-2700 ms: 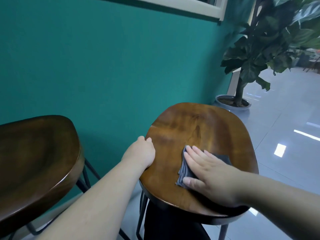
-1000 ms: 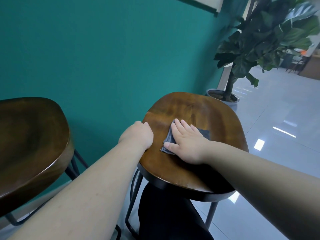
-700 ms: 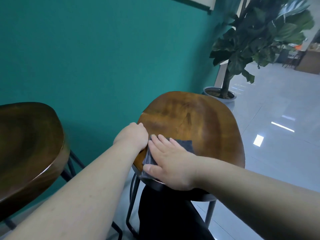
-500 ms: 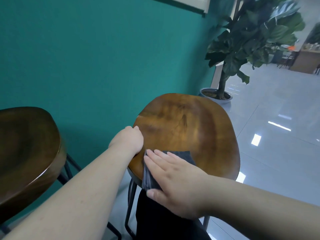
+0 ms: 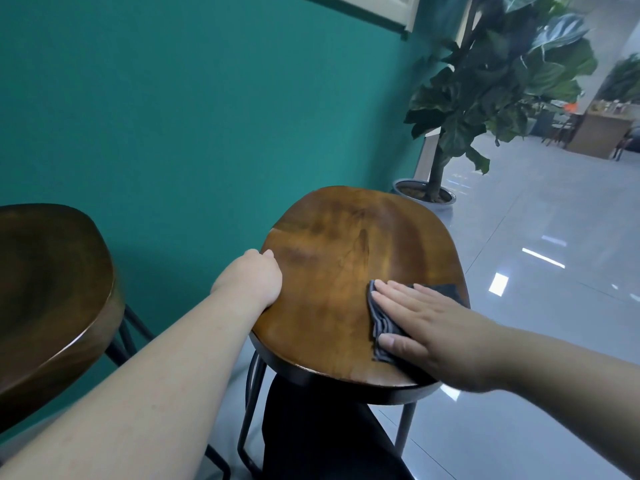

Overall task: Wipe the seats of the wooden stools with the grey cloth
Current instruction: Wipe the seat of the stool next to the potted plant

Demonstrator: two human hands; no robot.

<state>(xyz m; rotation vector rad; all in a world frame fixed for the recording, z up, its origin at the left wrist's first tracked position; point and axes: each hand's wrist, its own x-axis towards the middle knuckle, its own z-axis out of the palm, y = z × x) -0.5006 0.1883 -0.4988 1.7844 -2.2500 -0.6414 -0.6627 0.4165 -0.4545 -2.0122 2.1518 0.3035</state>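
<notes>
The right hand lies flat, its fingers straight and together, pressing the folded grey cloth onto the near-right part of the wooden stool seat. The left hand grips that seat's left edge, its fingers curled over the rim. A 2nd stool stands to the left by the teal wall. A potted plant stands beyond.

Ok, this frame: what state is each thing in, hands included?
right stool: upright, seat bare apart from the cloth.
grey cloth: folded, flat on that seat near its right edge.
right hand: fingers straight, pressing flat on the cloth.
left hand: curled over the seat's left edge, gripping it.
left stool: upright, untouched, nothing on its seat.
potted plant: upright on the floor.
</notes>
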